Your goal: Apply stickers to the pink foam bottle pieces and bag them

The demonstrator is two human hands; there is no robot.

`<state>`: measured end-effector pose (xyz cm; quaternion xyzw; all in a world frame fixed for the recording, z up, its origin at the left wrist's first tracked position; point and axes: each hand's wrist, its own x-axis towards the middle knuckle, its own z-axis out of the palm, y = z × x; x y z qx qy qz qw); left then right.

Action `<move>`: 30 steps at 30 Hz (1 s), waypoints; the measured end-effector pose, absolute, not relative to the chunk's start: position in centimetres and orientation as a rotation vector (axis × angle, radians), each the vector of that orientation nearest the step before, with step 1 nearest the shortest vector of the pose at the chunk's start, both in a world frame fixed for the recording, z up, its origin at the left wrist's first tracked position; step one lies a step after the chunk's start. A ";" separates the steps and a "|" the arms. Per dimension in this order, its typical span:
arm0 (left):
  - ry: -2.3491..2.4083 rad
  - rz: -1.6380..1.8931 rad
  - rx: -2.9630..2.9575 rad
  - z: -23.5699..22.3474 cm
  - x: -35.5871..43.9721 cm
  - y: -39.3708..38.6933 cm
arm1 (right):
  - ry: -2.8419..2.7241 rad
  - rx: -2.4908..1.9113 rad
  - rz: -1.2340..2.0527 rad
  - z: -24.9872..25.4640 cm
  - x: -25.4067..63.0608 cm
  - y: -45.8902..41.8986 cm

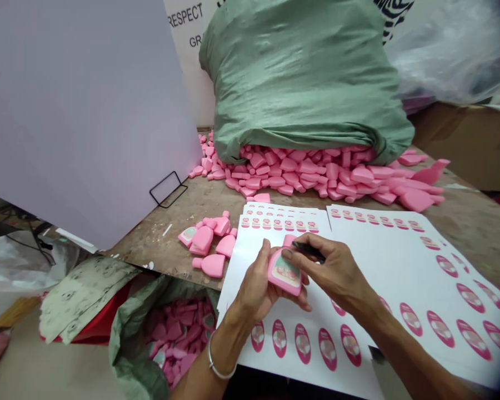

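My left hand (256, 289) grips a small flat pink bottle (284, 271) above the sticker sheets, its face bearing a label. The thumb of my right hand (333, 269) presses on that label, and the same hand also pinches a thin dark tool (310, 250) between its fingers. Both hands hover over a white sheet of oval pink stickers (304, 341). A silver bangle circles my left wrist.
A green woven sack (304, 78) at the back spills a heap of pink bottles (316, 175). Several loose bottles (210, 244) lie left of the sheets. More sticker sheets (441, 278) spread right. Below the table edge, another green sack (175, 333) holds bottles. A large white board (79, 105) leans left.
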<state>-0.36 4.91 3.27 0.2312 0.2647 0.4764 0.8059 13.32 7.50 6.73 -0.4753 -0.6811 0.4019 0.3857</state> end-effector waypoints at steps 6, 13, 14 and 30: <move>0.579 1.035 0.502 3.2 -0.6 4.9 | -1.787 -1.183 1.145 6.8 14.0 7.3; 0.558 1.035 0.459 3.0 -0.6 4.7 | -1.773 -1.169 1.183 6.9 14.2 7.1; 0.567 1.036 0.453 3.0 -0.6 4.7 | -1.772 -1.169 1.183 6.9 14.3 7.1; 0.738 1.100 0.397 3.8 -0.1 4.5 | -1.693 -1.237 1.069 6.1 13.4 6.5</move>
